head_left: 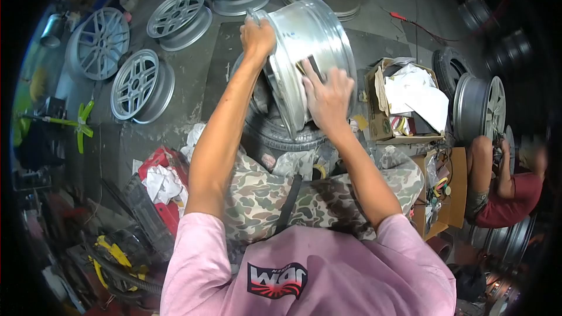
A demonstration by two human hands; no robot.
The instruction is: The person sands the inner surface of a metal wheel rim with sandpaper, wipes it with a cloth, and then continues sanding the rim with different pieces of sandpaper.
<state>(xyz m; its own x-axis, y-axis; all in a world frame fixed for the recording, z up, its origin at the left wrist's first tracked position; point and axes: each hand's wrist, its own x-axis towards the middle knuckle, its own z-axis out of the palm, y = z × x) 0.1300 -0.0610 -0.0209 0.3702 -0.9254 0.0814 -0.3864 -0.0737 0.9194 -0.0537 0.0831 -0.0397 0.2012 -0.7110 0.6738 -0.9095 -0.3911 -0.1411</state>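
A silver car wheel rim (319, 29) stands tilted on its edge in front of me, resting on a tire (287, 140) that lies flat on the floor. My left hand (257, 38) is closed over the upper left lip of the rim. On the outer barrel lies my right hand (331, 93), its index finger stretched forward and the others curled. A small dark piece with a yellowish edge (302, 67) shows by its fingertips; what it is I cannot make out. The rim's spoked face is mostly hidden from me.
Several silver wheels (136, 85) stand or lie on the floor around the left and back. At right are a cardboard box (380, 129) with white paper and an open carton (459, 187). A red-handled cord (404, 17) lies behind. A person in a dark red shirt (515, 199) crouches far right.
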